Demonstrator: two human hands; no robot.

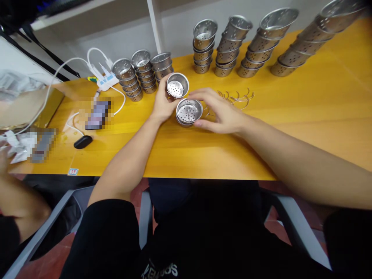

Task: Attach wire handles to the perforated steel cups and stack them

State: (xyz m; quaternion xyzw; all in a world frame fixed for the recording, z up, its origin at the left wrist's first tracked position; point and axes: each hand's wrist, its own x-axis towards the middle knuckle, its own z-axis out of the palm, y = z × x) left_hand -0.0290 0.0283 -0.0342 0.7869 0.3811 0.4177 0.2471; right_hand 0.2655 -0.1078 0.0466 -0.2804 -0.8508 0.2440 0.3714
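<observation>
Stainless steel, thin-walled and perforated: near cup (pixel 189 112) sits on the tabletop (pixel 209 159), mouth up, axis roughly upright, between the two hands. Doubled edge below its rim suggests a second cup nested under it; can't confirm. Right hand (pixel 222 112) is the nearer one, immediately right of near cup, fingers and thumb spread in a loose C at its rim, not clenched on anything; contact or just short of it, can't tell. Held cup (pixel 178 86) lies just beyond near cup, slightly left, round mouth up; left hand (pixel 162 102) grasps it by the side wall. Floor of both cups is punched with small round holes, bright metal inside. Wire rings (pixel 247 99), thin, curved, copper-toned, lie right of near cup, past the fingers. Farther out: three stacks (pixel 143 73) of the same tapered cups beyond near cup to the left, four taller-looking stacks (pixel 257 50) beyond it to the right, leaning in view. Well left of near cup: phone (pixel 98 115), pixelated, glossy black oval gadget (pixel 83 142), white plastic power strip (pixel 107 80). Tabletop is smooth yellow wood grain, slightly reflective.
</observation>
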